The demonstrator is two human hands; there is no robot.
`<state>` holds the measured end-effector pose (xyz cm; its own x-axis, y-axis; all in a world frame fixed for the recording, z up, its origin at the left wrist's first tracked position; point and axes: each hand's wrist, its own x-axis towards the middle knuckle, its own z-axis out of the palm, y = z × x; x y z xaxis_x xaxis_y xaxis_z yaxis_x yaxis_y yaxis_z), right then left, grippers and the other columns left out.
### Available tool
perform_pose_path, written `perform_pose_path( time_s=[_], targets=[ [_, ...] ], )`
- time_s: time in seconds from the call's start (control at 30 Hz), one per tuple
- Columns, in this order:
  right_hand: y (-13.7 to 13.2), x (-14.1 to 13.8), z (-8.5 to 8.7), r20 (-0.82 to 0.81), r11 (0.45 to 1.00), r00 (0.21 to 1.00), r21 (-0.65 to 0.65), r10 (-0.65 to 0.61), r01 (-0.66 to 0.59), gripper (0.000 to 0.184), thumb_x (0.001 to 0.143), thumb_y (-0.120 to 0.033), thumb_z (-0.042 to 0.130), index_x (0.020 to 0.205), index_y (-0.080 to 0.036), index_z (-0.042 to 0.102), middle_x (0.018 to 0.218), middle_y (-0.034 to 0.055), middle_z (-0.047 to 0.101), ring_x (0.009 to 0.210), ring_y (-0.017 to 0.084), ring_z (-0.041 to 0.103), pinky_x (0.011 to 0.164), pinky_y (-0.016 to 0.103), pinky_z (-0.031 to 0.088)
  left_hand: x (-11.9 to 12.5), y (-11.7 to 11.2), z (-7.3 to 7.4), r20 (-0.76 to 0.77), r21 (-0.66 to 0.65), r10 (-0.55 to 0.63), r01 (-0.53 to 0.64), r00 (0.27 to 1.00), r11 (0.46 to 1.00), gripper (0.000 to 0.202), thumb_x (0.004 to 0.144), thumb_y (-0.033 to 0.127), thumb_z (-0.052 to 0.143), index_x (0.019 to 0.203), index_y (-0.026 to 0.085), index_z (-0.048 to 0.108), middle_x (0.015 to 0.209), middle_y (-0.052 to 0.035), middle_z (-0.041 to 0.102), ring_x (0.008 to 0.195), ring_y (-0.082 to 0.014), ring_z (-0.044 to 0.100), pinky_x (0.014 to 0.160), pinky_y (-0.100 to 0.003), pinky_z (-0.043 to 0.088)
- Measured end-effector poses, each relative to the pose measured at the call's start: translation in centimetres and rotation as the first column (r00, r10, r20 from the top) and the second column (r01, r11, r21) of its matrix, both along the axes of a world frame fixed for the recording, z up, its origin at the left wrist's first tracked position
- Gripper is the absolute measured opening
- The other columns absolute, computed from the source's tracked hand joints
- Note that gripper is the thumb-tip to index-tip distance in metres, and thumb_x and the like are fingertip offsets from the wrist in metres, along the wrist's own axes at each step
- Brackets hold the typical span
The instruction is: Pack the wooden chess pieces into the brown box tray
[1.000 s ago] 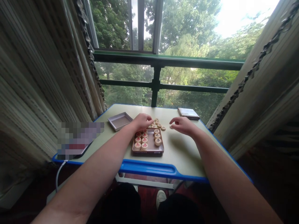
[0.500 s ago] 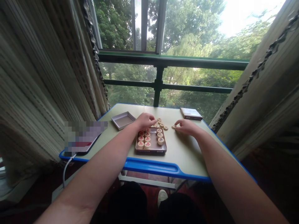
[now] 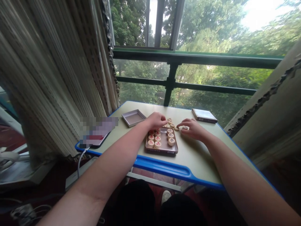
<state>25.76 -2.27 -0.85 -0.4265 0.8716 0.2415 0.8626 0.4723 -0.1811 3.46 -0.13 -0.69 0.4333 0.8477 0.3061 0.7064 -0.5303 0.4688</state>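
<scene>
Beyond the box (image 3: 161, 151), one game piece (image 3: 185, 127) shows within the right hand (image 3: 194, 129), a second piece (image 3: 176, 129) at its index fingertip; whether that or the left hand (image 3: 156, 120) pinches anything, I cannot tell.

Pieces (image 3: 157, 144) in box (image 3: 164, 138); tray (image 3: 133, 118) behind (left)
</scene>
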Motion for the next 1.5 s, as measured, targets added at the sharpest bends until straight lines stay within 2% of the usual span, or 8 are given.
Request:
perform_pose_path(
  time_s=[0.1,0.27,0.47,0.67,1.0,1.2,1.33,1.5],
  targets=[
    [0.1,0.2,0.0,0.003,1.0,1.0,0.004,-0.01,0.01,0.027,0.07,-0.019,0.054,0.089,-0.024,0.071,0.096,0.0062,0.062,0.091,0.023,0.053,0.088,0.037,0.039,0.1,0.1,-0.1,-0.012,-0.009,-0.011,0.011,1.0,1.0,0.036,0.073,0.043,0.052,0.072,0.013,0.071,0.062,-0.0025,0.063,0.058,-0.0113,0.049,0.053,-0.022,0.033],
    [-0.1,0.1,0.2,0.002,0.999,1.0,0.021,-0.031,0.031,0.032,0.07,-0.029,0.059,0.101,-0.025,0.068,0.099,0.0073,0.062,0.093,0.024,0.051,0.087,0.037,0.039,0.1,0.1,0.0,0.0,-0.038,-0.005,0.005,1.0,0.999,0.035,0.071,0.042,0.054,0.073,0.013,0.072,0.063,-0.0031,0.065,0.058,-0.0117,0.05,0.054,-0.023,0.034],
    [0.1,0.0,0.0,0.02,1.0,1.0,0.001,0.009,-0.009,0.03,0.072,-0.046,0.057,0.087,-0.024,0.071,0.092,0.0074,0.063,0.087,0.023,0.052,0.084,0.038,0.039,0.1,0.1,0.0,-0.005,-0.049,-0.009,0.009,1.0,0.999,0.038,0.071,0.046,0.054,0.073,0.013,0.073,0.061,-0.0025,0.064,0.057,-0.011,0.049,0.053,-0.022,0.034],
    [-0.4,-0.3,0.5,0.046,0.999,0.999,-0.038,0.016,-0.014,0.026,0.073,-0.038,0.058,0.09,-0.024,0.07,0.094,0.006,0.064,0.087,0.023,0.051,0.082,0.035,0.039,0.2,0.0,0.3,0.023,-0.089,-0.04,0.042,0.999,0.995,0.033,0.069,0.042,0.057,0.072,0.013,0.072,0.063,-0.002,0.064,0.06,-0.0115,0.052,0.055,-0.021,0.037],
    [-1.6,-0.8,1.7,0.098,0.99,0.995,-0.142,0.007,0.007,0.024,0.066,-0.043,0.063,0.076,-0.021,0.068,0.084,0.0061,0.065,0.088,0.024,0.052,0.077,0.033,0.041,0.4,-0.4,0.4,0.026,-0.11,-0.053,0.055,0.998,0.992,0.028,0.067,0.038,0.057,0.071,0.013,0.069,0.067,-0.0015,0.064,0.065,-0.0127,0.053,0.057,-0.021,0.038],
    [-1.9,-0.5,2.1,0.067,0.982,0.997,-0.186,0.039,-0.026,0.038,0.068,-0.033,0.062,0.105,-0.025,0.065,0.097,0.0053,0.065,0.095,0.024,0.052,0.082,0.032,0.042,0.4,-0.3,0.3,-0.007,-0.073,-0.022,0.022,1.0,0.997,0.028,0.068,0.037,0.054,0.069,0.013,0.068,0.061,-0.0013,0.062,0.061,-0.0125,0.051,0.055,-0.022,0.037],
    [-2.0,-0.6,2.1,0.083,0.976,0.995,-0.215,0.049,-0.03,0.022,0.068,-0.03,0.062,0.088,-0.025,0.07,0.093,0.0034,0.067,0.092,0.023,0.053,0.082,0.033,0.043,0.3,-0.3,0.4,0.002,-0.066,-0.025,0.025,1.0,0.998,0.027,0.067,0.036,0.054,0.068,0.012,0.068,0.061,-0.0013,0.061,0.061,-0.0123,0.051,0.054,-0.021,0.036],
    [-2.2,-0.6,2.3,0.056,0.973,0.998,-0.229,0.023,-0.009,0.025,0.066,-0.035,0.064,0.088,-0.024,0.069,0.093,0.0037,0.067,0.096,0.025,0.053,0.082,0.032,0.043,0.2,-0.3,0.3,0.0,-0.093,-0.031,0.031,1.0,0.995,0.027,0.067,0.037,0.055,0.069,0.013,0.068,0.061,-0.001,0.061,0.059,-0.0119,0.051,0.053,-0.021,0.036]
  ],
)
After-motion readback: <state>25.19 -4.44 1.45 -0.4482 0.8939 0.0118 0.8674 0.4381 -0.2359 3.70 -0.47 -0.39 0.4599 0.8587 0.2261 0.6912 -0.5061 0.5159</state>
